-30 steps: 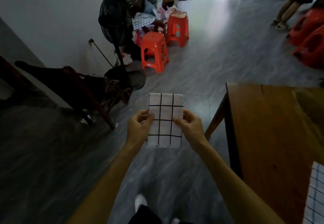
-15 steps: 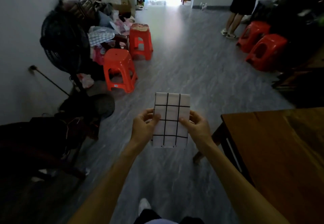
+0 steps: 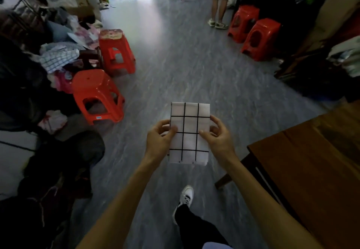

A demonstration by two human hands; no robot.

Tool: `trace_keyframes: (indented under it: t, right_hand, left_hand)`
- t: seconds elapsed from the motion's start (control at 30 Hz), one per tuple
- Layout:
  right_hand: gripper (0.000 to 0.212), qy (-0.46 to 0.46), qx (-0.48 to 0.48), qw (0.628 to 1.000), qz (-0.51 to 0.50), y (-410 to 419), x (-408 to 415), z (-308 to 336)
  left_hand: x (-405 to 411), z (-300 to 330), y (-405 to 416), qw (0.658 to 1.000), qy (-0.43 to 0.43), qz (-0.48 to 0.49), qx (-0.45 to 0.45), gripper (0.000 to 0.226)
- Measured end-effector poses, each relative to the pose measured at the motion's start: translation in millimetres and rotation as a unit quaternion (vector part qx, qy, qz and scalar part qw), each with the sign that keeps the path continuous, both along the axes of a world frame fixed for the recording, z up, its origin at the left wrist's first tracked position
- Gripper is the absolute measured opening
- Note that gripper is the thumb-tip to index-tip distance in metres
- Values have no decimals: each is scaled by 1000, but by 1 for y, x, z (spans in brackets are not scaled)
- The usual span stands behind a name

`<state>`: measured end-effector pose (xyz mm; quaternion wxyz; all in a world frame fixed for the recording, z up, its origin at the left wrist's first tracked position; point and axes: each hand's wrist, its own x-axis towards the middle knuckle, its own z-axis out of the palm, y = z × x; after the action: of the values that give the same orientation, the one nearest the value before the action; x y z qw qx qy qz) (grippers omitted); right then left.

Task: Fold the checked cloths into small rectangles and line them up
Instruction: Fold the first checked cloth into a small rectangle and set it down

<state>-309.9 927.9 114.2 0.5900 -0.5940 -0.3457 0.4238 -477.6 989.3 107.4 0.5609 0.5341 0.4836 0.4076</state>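
Observation:
A white cloth with black checks [image 3: 190,128], folded into a small upright rectangle, is held in the air in front of me over the grey floor. My left hand [image 3: 159,138] pinches its left edge, thumb on the front. My right hand [image 3: 217,136] pinches its right edge the same way. A corner of the brown wooden table [image 3: 303,163] lies to the right of the cloth, below it. Another checked cloth [image 3: 58,59] lies in the pile of clothes at the left.
Two red plastic stools [image 3: 97,95] stand at the left beside a heap of clothes and bags; two more red stools [image 3: 259,38] stand at the back right. A person's legs [image 3: 218,9] are at the far end. My foot [image 3: 186,196] is on the floor below.
The view has swung to the right and up: the stools and the far room have come into view and the table has slid to the lower right. Both hands keep hold of the folded cloth.

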Motion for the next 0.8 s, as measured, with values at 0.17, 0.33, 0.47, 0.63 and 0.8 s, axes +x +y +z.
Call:
trace_keyframes:
  t: [0.17, 0.33, 0.47, 0.63, 0.8]
  right_hand:
    - [49, 0, 15, 999, -46, 81, 43, -12]
    - [47, 13, 27, 996, -87, 162, 87, -7]
    - [49, 6, 25, 989, -147, 195, 128, 0]
    - [48, -4, -4, 973, -230, 216, 187, -6]
    - [50, -21, -53, 944, -325, 234, 238, -23]
  left_hand:
    - [46, 7, 84, 999, 16, -35, 5, 29]
    - [97, 24, 172, 997, 42, -67, 22, 33]
    - [147, 30, 223, 991, 43, -124, 33, 28]
    - [223, 25, 266, 974, 48, -217, 48, 27]
    - [297, 4, 312, 948, 51, -313, 38, 20]
